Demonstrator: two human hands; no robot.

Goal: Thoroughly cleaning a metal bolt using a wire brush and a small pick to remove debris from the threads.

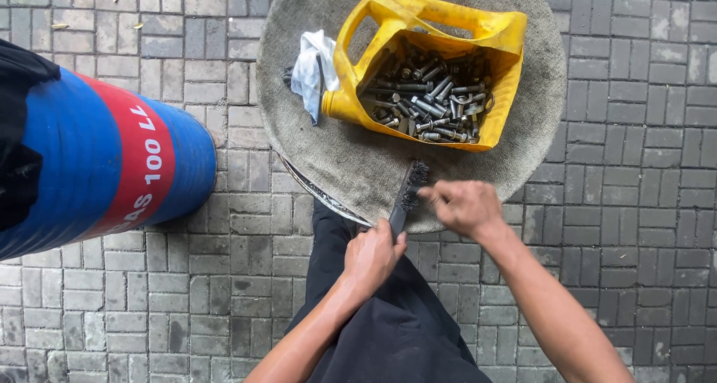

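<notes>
Holding one wire brush (408, 196) at 6 o'clock of the round mat (336, 159), the left hand (371, 254) is clamped on its handle. The right hand (464, 206) pinches something hidden. One yellow jug (418, 32) at 12 o'clock holds uncountable bolts (429, 95).

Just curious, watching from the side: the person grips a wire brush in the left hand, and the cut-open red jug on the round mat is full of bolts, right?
Not quite: the cut-open jug is yellow, not red, as the head view shows. The rest holds: the left hand grips the wire brush, and the jug on the round mat is full of bolts.
</notes>
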